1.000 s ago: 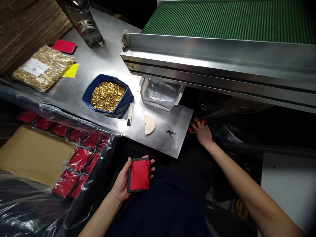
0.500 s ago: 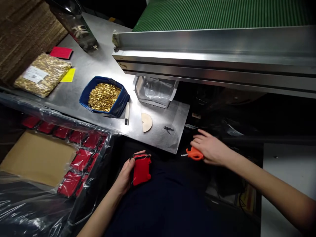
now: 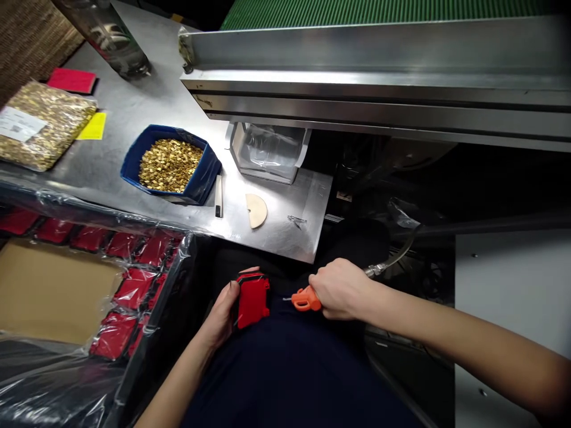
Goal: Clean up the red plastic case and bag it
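Orange tool (image 3: 306,299) juts from clenched right hand (image 3: 342,289); left hand (image 3: 223,312) grasps red case (image 3: 253,302) fingers-to-thumb.

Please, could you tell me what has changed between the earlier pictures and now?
The right grip has brought the orange tool leftward from beside the metal table; its thin tip now points toward the red case, apparently apart from it. The left grip, still holding the case, has tilted it. The blue bin and pale half-disc remain on the table.
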Motion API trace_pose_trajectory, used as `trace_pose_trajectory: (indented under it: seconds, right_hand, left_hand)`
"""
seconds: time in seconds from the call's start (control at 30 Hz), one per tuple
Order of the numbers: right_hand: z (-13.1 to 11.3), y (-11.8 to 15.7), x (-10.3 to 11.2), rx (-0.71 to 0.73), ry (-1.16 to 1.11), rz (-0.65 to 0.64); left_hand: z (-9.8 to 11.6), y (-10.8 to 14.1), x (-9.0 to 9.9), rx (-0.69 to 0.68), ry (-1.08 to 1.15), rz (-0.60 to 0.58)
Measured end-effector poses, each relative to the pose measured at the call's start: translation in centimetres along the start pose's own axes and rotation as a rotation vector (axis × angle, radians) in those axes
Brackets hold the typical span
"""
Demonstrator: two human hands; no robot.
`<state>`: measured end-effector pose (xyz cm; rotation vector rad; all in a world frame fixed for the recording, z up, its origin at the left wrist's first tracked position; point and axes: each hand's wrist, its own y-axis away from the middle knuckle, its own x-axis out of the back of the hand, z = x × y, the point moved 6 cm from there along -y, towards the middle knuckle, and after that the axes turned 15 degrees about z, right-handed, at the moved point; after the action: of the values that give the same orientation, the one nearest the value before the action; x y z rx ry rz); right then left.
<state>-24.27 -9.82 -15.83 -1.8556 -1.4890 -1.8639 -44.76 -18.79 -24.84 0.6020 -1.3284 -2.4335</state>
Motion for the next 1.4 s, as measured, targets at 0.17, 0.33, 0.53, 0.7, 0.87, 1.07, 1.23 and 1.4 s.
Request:
trace_pose_trajectory:
  seconds: [0.17, 0.33, 0.53, 0.7, 0.87, 1.07, 1.23, 1.4]
  right_hand:
    - [-0.6, 0.7, 1.7, 0.005, -0.081, -0.073]
    - [0.8, 2.1, 5.8, -0.042, -0.068, -0.029]
    - [4.4, 0.2, 6.4, -0.064, -0.038, 0.022]
    - [4.9, 0.6, 3.5, 0.01, -0.107, -0.075]
    - [4.9, 0.5, 4.9, -0.026, -0.046, -0.03]
    - [3.6, -0.9, 5.0, 0.083, 0.13, -0.014]
    - [9.6, 1.2, 2.8, 0.07, 0.278, 0.377]
    - [18.1, -0.5, -2.7, -0.162, 0.318, 0.424]
  left_hand:
    - [1.6, 1.6, -1.1, -0.212, -0.292, 0.0]
    - [3.5, 3.3, -2.9, -0.617, -0.737, 0.008]
    - [1.9, 2.3, -2.4, -0.192, -0.141, -0.453]
    - [1.4, 1.1, -1.8, -0.142, -0.04, -0.237]
    - [4.9, 2.3, -5.7, -0.695, -0.829, -0.29]
    - [6.1, 1.4, -7.3, -0.765, -1.305, -0.613]
    - [4.6, 0.1, -2.1, -0.227, -0.539, -0.527]
    - [1.1, -0.5, -0.4, 0.103, 0.095, -0.253]
